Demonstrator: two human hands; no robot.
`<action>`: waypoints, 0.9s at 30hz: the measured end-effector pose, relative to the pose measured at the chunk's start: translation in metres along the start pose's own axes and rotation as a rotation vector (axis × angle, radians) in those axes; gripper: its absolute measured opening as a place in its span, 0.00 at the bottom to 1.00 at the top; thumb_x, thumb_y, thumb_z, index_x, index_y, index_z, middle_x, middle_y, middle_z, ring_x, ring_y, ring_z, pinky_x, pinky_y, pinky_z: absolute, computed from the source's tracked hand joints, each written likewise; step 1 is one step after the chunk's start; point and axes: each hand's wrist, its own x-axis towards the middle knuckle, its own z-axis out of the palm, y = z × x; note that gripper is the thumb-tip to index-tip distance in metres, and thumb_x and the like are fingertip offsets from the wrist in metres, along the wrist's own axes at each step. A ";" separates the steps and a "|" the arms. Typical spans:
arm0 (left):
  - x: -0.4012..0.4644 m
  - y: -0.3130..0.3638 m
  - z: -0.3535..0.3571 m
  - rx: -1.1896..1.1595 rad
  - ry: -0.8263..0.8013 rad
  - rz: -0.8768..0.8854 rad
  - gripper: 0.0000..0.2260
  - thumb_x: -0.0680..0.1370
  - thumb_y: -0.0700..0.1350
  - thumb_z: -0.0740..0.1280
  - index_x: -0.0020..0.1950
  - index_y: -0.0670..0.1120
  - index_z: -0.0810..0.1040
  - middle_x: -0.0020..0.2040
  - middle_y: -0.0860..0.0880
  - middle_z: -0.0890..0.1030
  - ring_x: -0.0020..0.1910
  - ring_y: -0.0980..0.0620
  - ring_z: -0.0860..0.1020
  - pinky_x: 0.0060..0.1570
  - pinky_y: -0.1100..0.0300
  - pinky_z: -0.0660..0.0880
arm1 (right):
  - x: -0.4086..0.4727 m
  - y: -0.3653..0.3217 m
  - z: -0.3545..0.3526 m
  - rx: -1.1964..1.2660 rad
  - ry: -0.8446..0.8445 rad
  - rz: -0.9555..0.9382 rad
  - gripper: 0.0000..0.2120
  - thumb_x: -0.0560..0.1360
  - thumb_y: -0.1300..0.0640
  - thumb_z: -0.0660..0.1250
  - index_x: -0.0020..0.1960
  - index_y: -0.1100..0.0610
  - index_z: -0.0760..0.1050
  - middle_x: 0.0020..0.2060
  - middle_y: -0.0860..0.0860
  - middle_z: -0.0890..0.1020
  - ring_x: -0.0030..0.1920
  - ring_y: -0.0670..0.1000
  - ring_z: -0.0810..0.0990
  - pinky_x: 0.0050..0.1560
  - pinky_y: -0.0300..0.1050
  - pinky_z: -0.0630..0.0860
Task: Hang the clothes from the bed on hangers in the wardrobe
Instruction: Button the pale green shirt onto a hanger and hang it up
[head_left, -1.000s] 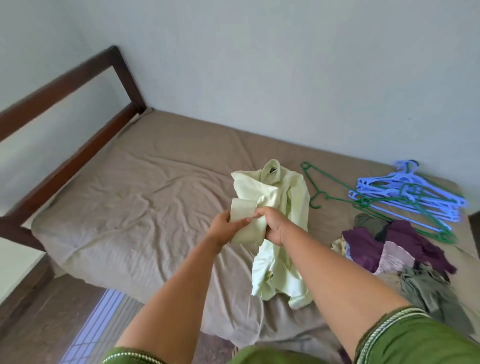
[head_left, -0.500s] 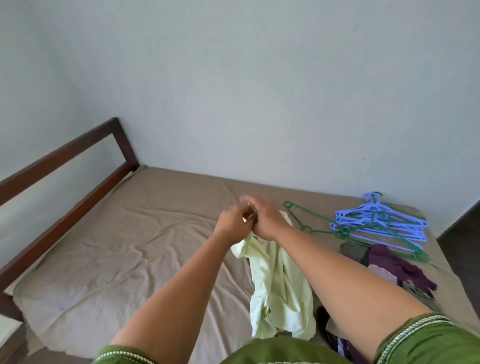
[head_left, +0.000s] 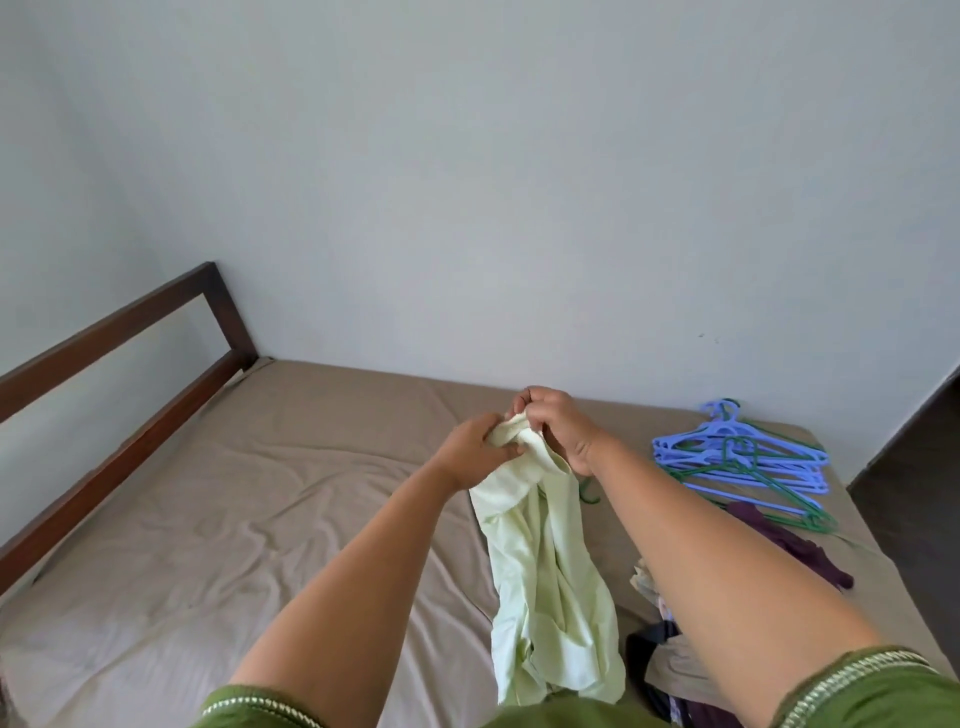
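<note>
raised hands (head_left: 524, 441) (both pinching) shirt (head_left: 550, 587)

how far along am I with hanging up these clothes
Early on. Done: nothing shows as hung; no wardrobe is in view. In hand: both hands, left and right, grip the top of a pale green shirt lifted over the bed, no hanger in it yet. Left: the hangers lie piled, and more clothes wait beside them.

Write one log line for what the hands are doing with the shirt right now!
left hand: grips pale green shirt | right hand: grips shirt top | shirt: hanging over bed | hangers: on bed, untouched
</note>
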 end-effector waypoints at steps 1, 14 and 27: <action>0.001 0.002 0.000 0.001 0.007 -0.009 0.14 0.76 0.52 0.70 0.55 0.45 0.77 0.43 0.50 0.78 0.43 0.51 0.75 0.46 0.55 0.72 | 0.002 -0.002 -0.003 -0.034 0.035 -0.019 0.14 0.59 0.65 0.60 0.43 0.56 0.75 0.41 0.53 0.76 0.40 0.50 0.72 0.39 0.40 0.68; 0.009 0.017 0.010 -0.353 0.072 -0.099 0.11 0.74 0.51 0.70 0.52 0.47 0.79 0.47 0.43 0.83 0.46 0.47 0.80 0.52 0.48 0.77 | 0.009 0.016 -0.015 -0.798 0.202 -0.516 0.20 0.73 0.67 0.68 0.64 0.55 0.73 0.56 0.50 0.76 0.48 0.47 0.76 0.51 0.36 0.70; 0.011 0.025 0.006 -0.119 0.196 -0.175 0.10 0.79 0.39 0.54 0.40 0.44 0.70 0.51 0.46 0.68 0.37 0.52 0.70 0.38 0.58 0.66 | 0.025 0.007 -0.028 -1.128 0.312 -0.566 0.11 0.67 0.54 0.77 0.42 0.58 0.78 0.41 0.50 0.80 0.46 0.55 0.73 0.43 0.46 0.68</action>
